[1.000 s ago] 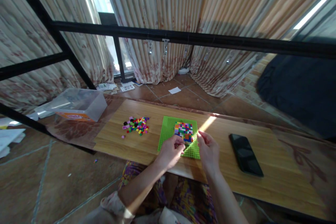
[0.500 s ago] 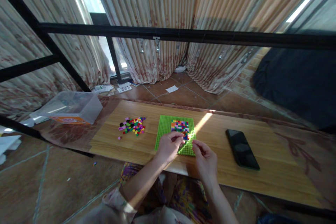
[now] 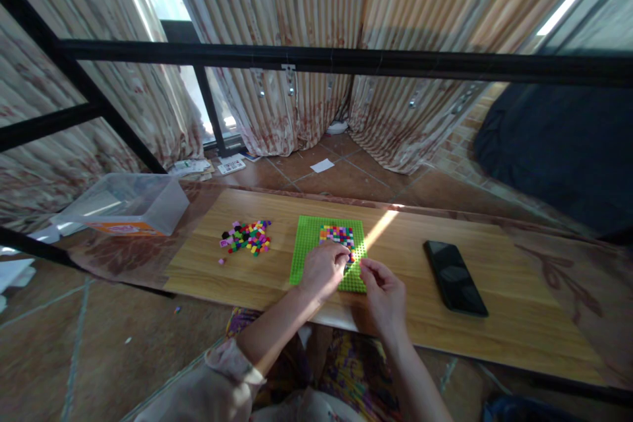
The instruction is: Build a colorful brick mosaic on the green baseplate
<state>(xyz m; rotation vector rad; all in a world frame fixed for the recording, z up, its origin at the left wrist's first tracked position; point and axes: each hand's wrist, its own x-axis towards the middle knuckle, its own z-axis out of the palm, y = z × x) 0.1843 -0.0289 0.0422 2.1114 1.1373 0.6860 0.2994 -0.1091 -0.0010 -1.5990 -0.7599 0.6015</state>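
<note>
A green studded baseplate (image 3: 307, 244) lies on the wooden board, with a patch of small coloured bricks (image 3: 337, 235) pressed onto its far right part. My left hand (image 3: 324, 269) rests on the plate's near half, fingers curled and pinched just below the brick patch. My right hand (image 3: 383, 291) hovers at the plate's near right corner, fingers pinched together; anything in them is too small to see. A loose pile of small coloured bricks (image 3: 244, 238) lies on the board to the plate's left.
A black phone (image 3: 454, 277) lies face up on the board to the right. A clear plastic box (image 3: 127, 204) sits at the far left. A black metal frame bar (image 3: 346, 62) crosses above. Curtains and tiled floor lie behind.
My right hand has drawn back from the brick patch toward the plate's near right corner. My left hand has stayed on the plate. The view has shifted slightly.
</note>
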